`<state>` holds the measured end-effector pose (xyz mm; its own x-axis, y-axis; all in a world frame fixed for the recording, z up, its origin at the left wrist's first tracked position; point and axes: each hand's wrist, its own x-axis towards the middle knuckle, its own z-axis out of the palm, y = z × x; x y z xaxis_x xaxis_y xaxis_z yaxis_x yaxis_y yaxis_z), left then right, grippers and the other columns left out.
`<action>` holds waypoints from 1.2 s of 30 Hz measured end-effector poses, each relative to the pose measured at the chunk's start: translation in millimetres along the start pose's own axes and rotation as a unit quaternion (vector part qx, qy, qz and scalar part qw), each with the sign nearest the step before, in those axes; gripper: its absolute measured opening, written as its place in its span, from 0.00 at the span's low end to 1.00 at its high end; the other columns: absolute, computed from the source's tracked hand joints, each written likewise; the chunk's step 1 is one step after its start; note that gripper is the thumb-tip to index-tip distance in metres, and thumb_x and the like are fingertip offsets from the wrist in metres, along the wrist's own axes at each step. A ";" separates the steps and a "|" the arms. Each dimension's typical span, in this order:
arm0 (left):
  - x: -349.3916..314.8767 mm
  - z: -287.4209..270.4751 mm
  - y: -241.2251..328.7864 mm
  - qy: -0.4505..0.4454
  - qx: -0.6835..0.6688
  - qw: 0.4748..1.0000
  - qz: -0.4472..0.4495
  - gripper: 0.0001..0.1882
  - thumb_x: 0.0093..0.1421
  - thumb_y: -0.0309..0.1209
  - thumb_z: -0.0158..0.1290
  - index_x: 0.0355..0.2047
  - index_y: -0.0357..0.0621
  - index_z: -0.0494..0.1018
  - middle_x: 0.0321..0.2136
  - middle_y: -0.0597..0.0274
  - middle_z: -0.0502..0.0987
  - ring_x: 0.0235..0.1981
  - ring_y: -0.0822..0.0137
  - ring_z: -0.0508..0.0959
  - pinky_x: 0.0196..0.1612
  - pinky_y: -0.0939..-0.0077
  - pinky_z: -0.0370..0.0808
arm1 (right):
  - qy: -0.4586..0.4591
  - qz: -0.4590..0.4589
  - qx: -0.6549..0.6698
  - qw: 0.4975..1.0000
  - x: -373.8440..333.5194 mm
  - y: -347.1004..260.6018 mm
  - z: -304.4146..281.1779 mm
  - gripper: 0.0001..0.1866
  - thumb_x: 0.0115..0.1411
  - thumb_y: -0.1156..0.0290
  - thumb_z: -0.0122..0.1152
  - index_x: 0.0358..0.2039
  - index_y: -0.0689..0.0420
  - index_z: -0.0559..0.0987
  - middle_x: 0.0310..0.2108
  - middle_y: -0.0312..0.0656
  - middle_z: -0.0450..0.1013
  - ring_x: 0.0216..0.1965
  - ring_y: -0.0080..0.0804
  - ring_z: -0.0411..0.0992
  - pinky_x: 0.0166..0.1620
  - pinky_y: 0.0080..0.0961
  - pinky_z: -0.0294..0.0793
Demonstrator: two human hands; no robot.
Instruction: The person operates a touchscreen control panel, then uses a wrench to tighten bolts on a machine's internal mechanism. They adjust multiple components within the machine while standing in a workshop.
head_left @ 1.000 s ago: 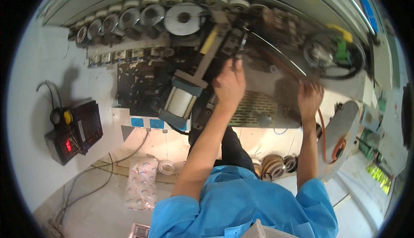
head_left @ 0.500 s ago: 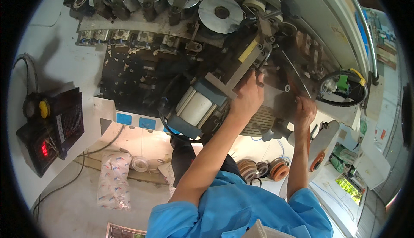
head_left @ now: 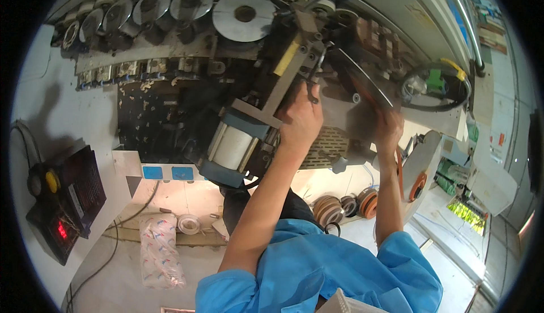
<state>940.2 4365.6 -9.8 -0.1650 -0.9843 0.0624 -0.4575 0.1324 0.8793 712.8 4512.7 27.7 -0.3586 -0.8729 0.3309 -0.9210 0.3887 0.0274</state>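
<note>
My left hand (head_left: 300, 119) is closed, its fingers curled by a small dark hooked metal piece (head_left: 314, 94) beside the machine's slanted steel arm (head_left: 279, 89). What lies inside the grip is hidden. A grey pneumatic cylinder (head_left: 231, 147) sits left of that wrist. My right hand (head_left: 389, 130) pinches a brown edge-banding strip (head_left: 400, 168), which also shows beside my forearm, leading toward a round reel plate (head_left: 426, 163). Just above the right fingers slants a thin bright metal blade-like edge (head_left: 362, 75). Between the hands is a grey metal plate (head_left: 343, 109).
Chrome rollers and a large steel disc (head_left: 242, 16) line the back left. A control box with red digits (head_left: 67, 205) stands at left. Below lie several strip rolls (head_left: 328, 210) and a printed plastic bag (head_left: 160, 250). A looped black cable (head_left: 462, 106) hangs at right.
The whole view has shifted, so the machine now appears farther left. My left hand stays by the dark metal piece. The right hand sits slightly closer under the bright metal edge.
</note>
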 end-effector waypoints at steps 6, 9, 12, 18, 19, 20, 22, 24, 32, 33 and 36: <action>2.3 -3.3 -1.7 -0.005 0.032 0.999 0.014 0.20 0.75 0.45 0.53 0.45 0.39 0.81 0.23 0.46 0.81 0.26 0.43 0.84 0.30 0.54 0.79 | 0.004 0.010 0.000 1.000 1.0 -2.5 -2.2 0.06 0.64 0.66 0.70 0.37 0.55 0.87 0.35 0.40 0.81 0.40 0.46 0.76 0.46 0.42 0.73; 3.1 -7.8 -3.5 -0.054 -0.016 0.998 0.002 0.19 0.75 0.44 0.53 0.46 0.39 0.80 0.27 0.42 0.83 0.29 0.42 0.85 0.33 0.53 0.80 | 0.033 0.009 0.006 0.999 1.4 -4.8 0.2 0.06 0.65 0.65 0.69 0.37 0.53 0.87 0.35 0.38 0.82 0.39 0.45 0.76 0.46 0.41 0.73; 5.2 -12.1 -2.0 -0.080 -0.039 0.996 -0.016 0.18 0.75 0.42 0.54 0.46 0.37 0.79 0.22 0.52 0.81 0.23 0.57 0.84 0.29 0.62 0.78 | 0.033 0.028 0.015 0.999 0.6 -5.4 3.3 0.05 0.64 0.66 0.70 0.36 0.52 0.88 0.34 0.35 0.82 0.39 0.43 0.77 0.44 0.42 0.73; 5.8 -16.0 11.6 -0.093 -0.029 0.994 -0.051 0.20 0.76 0.41 0.54 0.44 0.32 0.79 0.22 0.55 0.82 0.20 0.65 0.84 0.26 0.69 0.78 | 0.072 0.012 0.036 0.997 -1.2 0.3 7.9 0.04 0.61 0.66 0.71 0.33 0.50 0.87 0.33 0.31 0.82 0.41 0.36 0.76 0.47 0.36 0.72; 4.8 -15.8 13.7 -0.090 -0.027 0.994 -0.056 0.20 0.76 0.41 0.54 0.45 0.32 0.79 0.22 0.55 0.82 0.20 0.65 0.84 0.26 0.69 0.78 | 0.079 0.014 0.035 0.996 -1.7 0.8 8.9 0.04 0.61 0.66 0.71 0.34 0.50 0.87 0.33 0.31 0.82 0.41 0.36 0.76 0.47 0.36 0.72; 4.2 -15.3 15.2 -0.087 -0.024 0.994 -0.061 0.20 0.76 0.41 0.54 0.46 0.31 0.79 0.21 0.55 0.82 0.20 0.65 0.84 0.26 0.69 0.78 | 0.082 0.015 0.036 0.996 -2.2 1.1 10.1 0.04 0.61 0.66 0.71 0.34 0.50 0.87 0.33 0.31 0.81 0.41 0.36 0.76 0.47 0.36 0.72; 2.7 -13.9 16.3 -0.075 0.000 0.996 -0.048 0.21 0.76 0.41 0.54 0.49 0.29 0.78 0.20 0.53 0.82 0.20 0.62 0.84 0.27 0.68 0.78 | 0.092 0.015 0.037 0.995 -3.2 1.0 12.8 0.04 0.61 0.65 0.71 0.33 0.49 0.87 0.33 0.31 0.81 0.41 0.35 0.76 0.46 0.36 0.72; 1.6 -12.0 14.5 -0.058 0.044 0.997 -0.012 0.24 0.76 0.41 0.54 0.54 0.26 0.76 0.19 0.52 0.82 0.19 0.57 0.85 0.27 0.67 0.79 | 0.099 0.015 0.041 0.994 -4.9 1.9 14.7 0.04 0.62 0.65 0.70 0.32 0.49 0.86 0.32 0.31 0.80 0.41 0.35 0.76 0.46 0.36 0.72; 5.8 -12.6 5.8 -0.008 0.235 0.957 0.168 0.22 0.72 0.36 0.58 0.55 0.25 0.77 0.26 0.40 0.82 0.25 0.54 0.86 0.31 0.60 0.79 | 0.108 0.009 0.049 0.993 -7.3 5.5 19.9 0.06 0.64 0.64 0.68 0.33 0.51 0.83 0.33 0.32 0.79 0.41 0.36 0.75 0.46 0.37 0.72; 5.6 -14.8 6.9 -0.002 0.271 0.943 0.195 0.22 0.72 0.35 0.58 0.55 0.25 0.77 0.28 0.38 0.82 0.27 0.53 0.86 0.32 0.58 0.79 | 0.109 0.007 0.050 0.993 -7.7 5.4 20.1 0.06 0.64 0.64 0.68 0.33 0.51 0.83 0.33 0.32 0.79 0.41 0.36 0.75 0.46 0.37 0.72; 4.4 -23.3 12.4 -0.065 0.256 0.953 0.148 0.20 0.72 0.31 0.57 0.56 0.26 0.76 0.37 0.38 0.83 0.34 0.52 0.87 0.40 0.60 0.83 | 0.105 0.014 0.049 0.993 -8.2 4.5 20.8 0.06 0.63 0.65 0.68 0.33 0.51 0.84 0.34 0.33 0.79 0.42 0.36 0.75 0.47 0.37 0.72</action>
<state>954.1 4360.2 12.3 -0.4457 -0.8761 0.1837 -0.7340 0.4752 0.4853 708.4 4515.4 5.5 -0.3533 -0.7779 0.5196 -0.9256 0.3713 -0.0735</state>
